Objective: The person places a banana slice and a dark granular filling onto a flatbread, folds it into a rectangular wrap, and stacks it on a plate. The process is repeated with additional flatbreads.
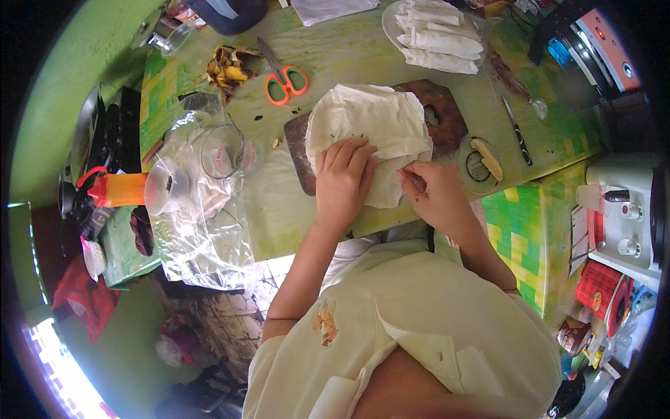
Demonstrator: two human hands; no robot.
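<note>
Pale thin sheet point(373, 112) lies right in front of you, over the middle of the dark wooden board point(448, 119), wavy edge facing away; a few dark specks on it near your fingertips. Your left hand point(345, 174) lies palm down on it, fingers side by side and slightly bent; can't tell if they grip anything underneath. Your right hand point(431, 187) is at the sheet's near right part, thumb and fingertips drawn together; can't tell if sheet is pinched between.

Just right of the board: small clear dish point(475, 170) with a pale yellow strip of food point(488, 159), then a dark-handled knife point(518, 133) lying farther right. Far right side: white rolls point(441, 38) in a row on a plate point(388, 29). Beyond the board to the left: scissors point(281, 74) with orange handles, yellow-brown peels point(230, 68) near them. Left on the desk point(278, 225): crumpled clear plastic bag point(202, 244), a clear glass point(222, 150), an orange container point(125, 189) with a red handle.
</note>
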